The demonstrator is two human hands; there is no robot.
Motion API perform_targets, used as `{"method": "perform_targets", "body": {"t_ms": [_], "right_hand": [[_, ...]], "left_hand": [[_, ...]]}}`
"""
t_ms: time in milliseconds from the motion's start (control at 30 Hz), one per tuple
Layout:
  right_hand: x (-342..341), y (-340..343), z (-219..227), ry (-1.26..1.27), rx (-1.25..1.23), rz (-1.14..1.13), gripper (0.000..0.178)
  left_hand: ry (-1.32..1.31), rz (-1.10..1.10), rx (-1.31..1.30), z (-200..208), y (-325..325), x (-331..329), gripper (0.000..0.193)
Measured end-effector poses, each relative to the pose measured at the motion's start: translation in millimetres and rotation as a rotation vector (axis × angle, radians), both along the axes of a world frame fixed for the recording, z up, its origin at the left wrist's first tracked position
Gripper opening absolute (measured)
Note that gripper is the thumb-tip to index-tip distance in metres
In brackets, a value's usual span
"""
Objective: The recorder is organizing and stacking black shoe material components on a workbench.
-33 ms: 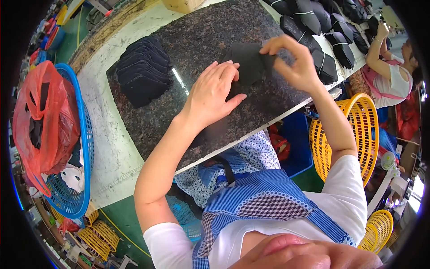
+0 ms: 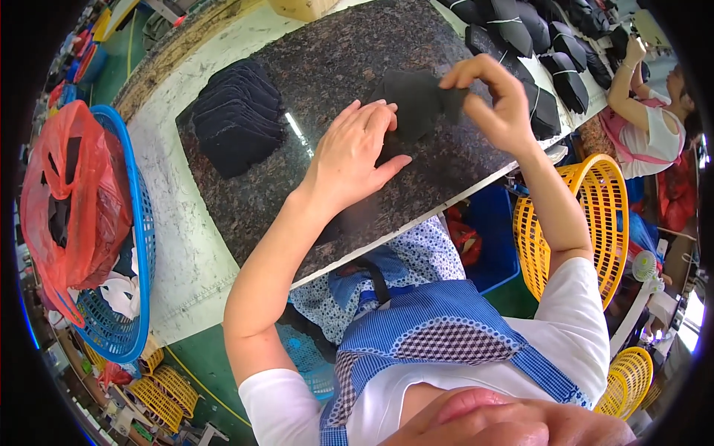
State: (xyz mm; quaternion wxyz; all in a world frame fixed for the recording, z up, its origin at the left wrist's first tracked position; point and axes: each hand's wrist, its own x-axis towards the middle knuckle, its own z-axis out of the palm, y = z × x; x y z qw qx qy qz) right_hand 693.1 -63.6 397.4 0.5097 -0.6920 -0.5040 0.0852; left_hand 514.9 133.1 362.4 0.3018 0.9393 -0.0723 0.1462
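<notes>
Bare hands steady a flat, angular black fabric-like piece (image 2: pixel 413 104) on the dark speckled stone slab (image 2: pixel 327 63).

The left hand (image 2: pixel 351 145) lies flat, thumb spread, at its left edge; the right hand's (image 2: pixel 500 108) grip pinches its right edge (lightly, it seems). Firm left pressure should prevent creasing.

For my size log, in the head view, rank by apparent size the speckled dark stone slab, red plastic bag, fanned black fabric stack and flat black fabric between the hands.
Speckled stone slab
Red plastic bag
Fanned fabric stack
Flat black fabric, partly covered
</notes>
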Motion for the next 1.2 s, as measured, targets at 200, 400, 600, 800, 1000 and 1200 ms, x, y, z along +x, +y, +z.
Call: {"method": "perform_targets", "body": {"t_ms": [200,400,600,800,1000,1200], "right_hand": [[-32,-14,23,0.132,0.175,-0.042,0.018],[-128,-12,11,0.610,-0.360,0.335,0.035],[-123,7,10,0.875,-0.696,0.543,0.029],[-124,57,-3,0.533,-0.703,0.316,0.030],[-123,60,-1,0.516,-0.790,0.286,0.032],[-131,57,-21,-0.103,-0.510,0.238,0.036]], "left_hand": [[-0.134,0.083,0.090,14,-8,-12,0.068],[0.386,0.147,-0.687,42,-39,-118,0.013],[0.461,0.386,-0.873,24,-32,-179,0.016],[0.466,0.643,-0.909,18,7,-147,0.024],[0.572,0.623,-0.859,18,12,-139,0.025],[0.067,0.552,-0.056,14,2,-137,0.034]]}}
